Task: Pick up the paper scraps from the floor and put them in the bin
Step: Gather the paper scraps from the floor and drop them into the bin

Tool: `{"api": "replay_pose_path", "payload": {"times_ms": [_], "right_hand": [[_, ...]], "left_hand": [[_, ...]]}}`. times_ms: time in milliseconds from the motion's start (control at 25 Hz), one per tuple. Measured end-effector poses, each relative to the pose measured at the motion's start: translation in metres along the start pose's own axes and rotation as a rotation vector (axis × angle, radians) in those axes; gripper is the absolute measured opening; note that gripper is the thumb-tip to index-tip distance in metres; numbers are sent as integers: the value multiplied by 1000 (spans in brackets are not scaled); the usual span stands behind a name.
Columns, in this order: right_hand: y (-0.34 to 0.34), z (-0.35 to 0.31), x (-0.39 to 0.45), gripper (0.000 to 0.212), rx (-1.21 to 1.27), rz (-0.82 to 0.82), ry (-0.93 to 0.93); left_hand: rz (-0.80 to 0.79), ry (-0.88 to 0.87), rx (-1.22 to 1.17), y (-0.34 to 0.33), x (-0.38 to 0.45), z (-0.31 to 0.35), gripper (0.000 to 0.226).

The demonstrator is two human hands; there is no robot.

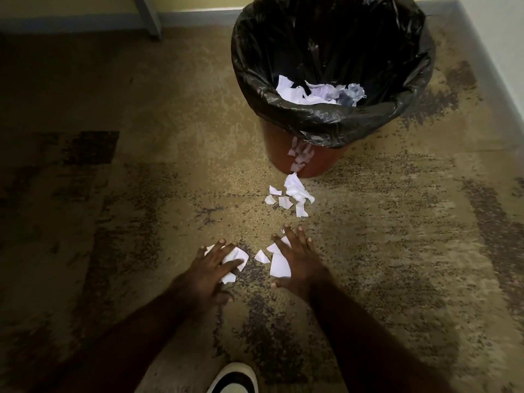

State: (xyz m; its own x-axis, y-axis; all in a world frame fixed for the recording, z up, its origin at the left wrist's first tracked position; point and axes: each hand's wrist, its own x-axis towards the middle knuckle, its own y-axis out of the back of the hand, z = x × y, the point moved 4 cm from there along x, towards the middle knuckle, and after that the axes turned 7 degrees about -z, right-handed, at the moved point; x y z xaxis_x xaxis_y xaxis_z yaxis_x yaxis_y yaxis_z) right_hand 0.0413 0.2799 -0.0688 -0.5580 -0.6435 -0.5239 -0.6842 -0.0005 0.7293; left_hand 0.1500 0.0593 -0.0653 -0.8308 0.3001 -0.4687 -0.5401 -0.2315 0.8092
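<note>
White paper scraps lie on the patterned carpet. My left hand [211, 268] rests flat on one cluster of scraps [236, 259], fingers spread. My right hand [297, 258] lies flat with fingers apart over other scraps [279, 265], and a small piece [262, 256] sits between the two hands. Another pile of scraps [293, 195] lies farther off, at the foot of the bin. The brown bin [280, 154] has a black liner bag [255, 66] and holds white paper [312, 93]. Neither hand has lifted anything.
A wall with a blue skirting board runs along the right and the back. A grey furniture leg [149, 17] stands at the back left. My black and white shoe [234, 378] is at the bottom edge.
</note>
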Motion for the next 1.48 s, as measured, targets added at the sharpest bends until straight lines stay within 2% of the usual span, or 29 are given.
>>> {"api": "replay_pose_path", "payload": {"times_ms": [120,200,320,480,560,640,800,880,960,1040,1240,1320,1400,1480], "right_hand": [[-1,-5,-2,93,76,20,67],[-3,-7,-1,80,128,42,57],[-1,-10,2,67,191,107,62],[6,-16,-2,51,156,133,83],[10,-19,-7,45,131,185,96],[12,-18,-10,54,115,211,107],[20,-12,-7,63,144,125,47],[32,-7,-8,53,233,248,-35],[49,-5,-15,48,359,436,-122],[68,-18,-27,50,431,567,-100],[158,-98,-70,40,472,904,343],[208,-121,-89,33,432,1057,478],[260,-127,-99,26,382,1217,556],[308,-115,-95,25,357,1280,498]], "left_hand": [[158,107,-139,-7,-1,11,52],[223,175,-224,-10,2,18,41],[247,153,-260,-8,2,23,34],[252,166,-242,19,0,30,36],[256,220,-301,29,0,30,57],[257,227,-316,26,1,29,67],[267,211,-309,27,4,42,54],[314,227,-351,37,7,49,54],[422,241,-403,57,9,53,41],[558,260,-434,86,9,51,37],[1055,182,-351,229,-17,70,22],[1191,110,-306,288,-28,89,16],[1206,78,-251,335,-24,108,19],[1129,95,-200,371,-2,120,26]]}}
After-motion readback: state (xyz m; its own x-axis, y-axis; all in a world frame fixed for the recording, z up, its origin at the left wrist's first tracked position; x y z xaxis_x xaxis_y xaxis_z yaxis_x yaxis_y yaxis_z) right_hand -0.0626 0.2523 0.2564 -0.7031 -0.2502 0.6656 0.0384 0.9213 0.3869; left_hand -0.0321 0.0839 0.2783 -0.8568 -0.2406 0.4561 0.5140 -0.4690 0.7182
